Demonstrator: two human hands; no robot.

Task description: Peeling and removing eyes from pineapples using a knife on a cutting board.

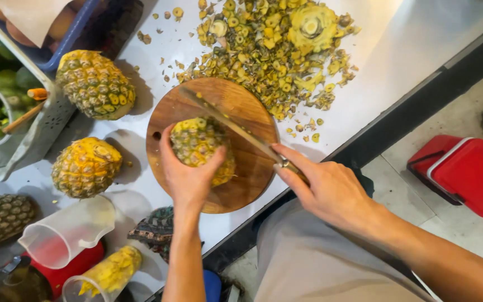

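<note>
- we see our left hand (188, 173) wrapped over a half-peeled pineapple (199, 142) from the near side, thumb and fingers spread around it, so this grip is closed on the fruit and holds it down.
- the pineapple stands on a round wooden cutting board (241, 184), near the board's middle, its yellow flesh showing at the top and patches of rind lower down.
- our right hand (325, 187) has its grip closed tight on the handle of a long knife (227, 123), with the forefinger stretched along toward the blade.
- the blade lies slantwise across the top of the pineapple, its tip pointing toward the far left edge of the board.
- the board rests on a white table (398, 45), close to its near edge.
- beyond the board lies a heap of peelings (269, 50), with a cut-off pineapple end (311, 25) on top of it.
- to the left of the board lie two more pineapples, one (96, 84) farther off and one (85, 166) nearer, both apart from the board.
- a clear plastic jug (68, 229) lies tipped near our left forearm.
- on the floor to the right sits a red box (465, 173).
</note>
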